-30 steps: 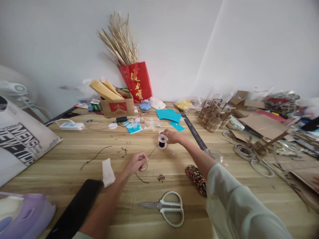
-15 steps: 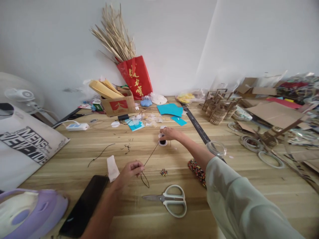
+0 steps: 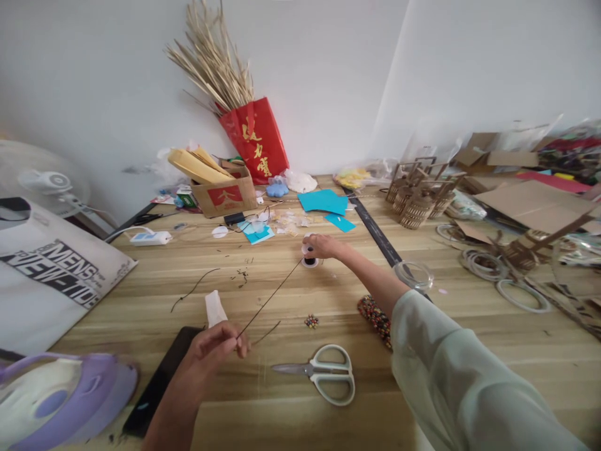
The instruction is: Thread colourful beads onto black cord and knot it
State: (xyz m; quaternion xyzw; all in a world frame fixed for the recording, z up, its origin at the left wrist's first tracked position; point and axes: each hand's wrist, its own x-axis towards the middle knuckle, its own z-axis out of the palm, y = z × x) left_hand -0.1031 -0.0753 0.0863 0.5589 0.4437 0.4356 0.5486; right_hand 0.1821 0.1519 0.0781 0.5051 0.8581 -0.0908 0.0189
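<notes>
My left hand [image 3: 216, 343] pinches a thin black cord [image 3: 271, 295] near the front of the table. The cord runs taut up to a small spool [image 3: 310, 258] of black cord with pale flanges. My right hand [image 3: 323, 247] reaches forward, its fingers closed on the top of that spool, which stands on the table. A loose end of cord sticks out to the right of my left hand. Between the hands and me lie a small cluster of coloured beads [image 3: 311, 321] and scissors [image 3: 323, 372] with pale handles. A beaded roll [image 3: 374, 318] rests beside my right forearm.
A black phone [image 3: 162, 382], a purple-white iron [image 3: 66, 401] and a white paper piece [image 3: 215, 308] lie at left. Small woven baskets [image 3: 417, 207], clear tape rolls [image 3: 413, 275] and cardboard [image 3: 535, 203] stand at right. Blue paper [image 3: 323, 201] and a box [image 3: 225, 195] are behind.
My left hand has pulled the cord toward me and to the left, so a longer stretch runs from the spool. My right hand has stayed at the spool.
</notes>
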